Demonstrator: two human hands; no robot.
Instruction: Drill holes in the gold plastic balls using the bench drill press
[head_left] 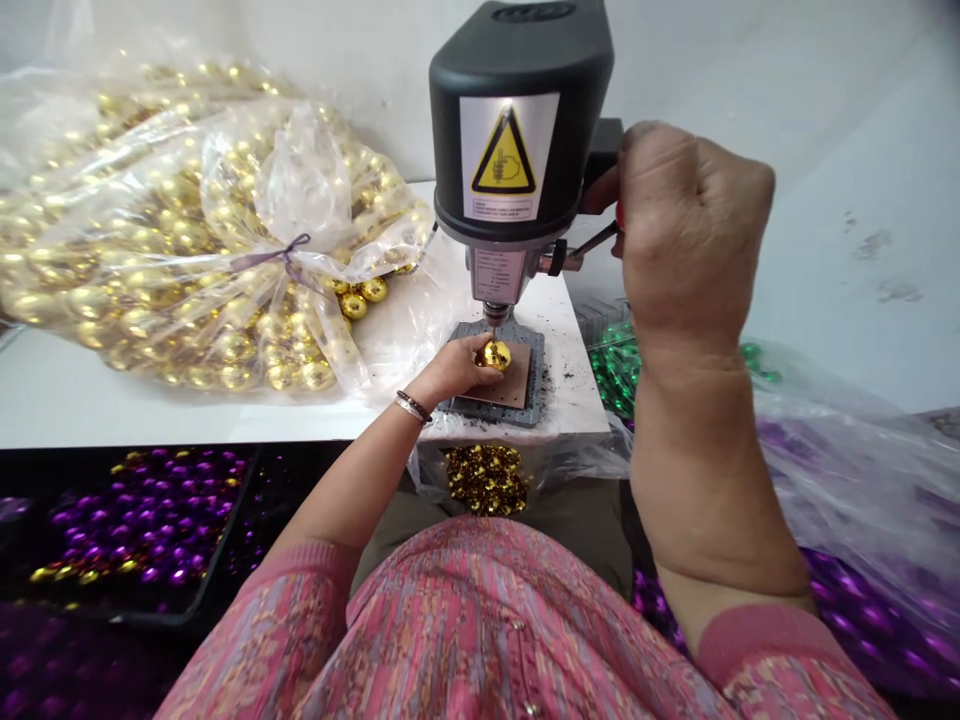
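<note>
A small black drill press [517, 130] with a yellow hand-warning label stands at the table's corner. My left hand [459, 366] pinches a shiny gold ball [496, 355] between thumb and fingers, directly under the drill bit [494, 322]. Whether the bit has entered the ball I cannot tell. Beneath the ball lies a brown board [511, 388] on the grey press base [534, 405]. My right hand [690, 225] is closed around the press's feed lever [598, 240], its grip end mostly hidden by the fist.
A tied clear bag of gold balls [172, 250] fills the table's left side. Dark shavings surround the base. An open bag of gold balls [487, 480] hangs below the table edge. Purple balls [150, 515] lie in a black tray lower left; green balls [616, 368] and bagged purple ones sit right.
</note>
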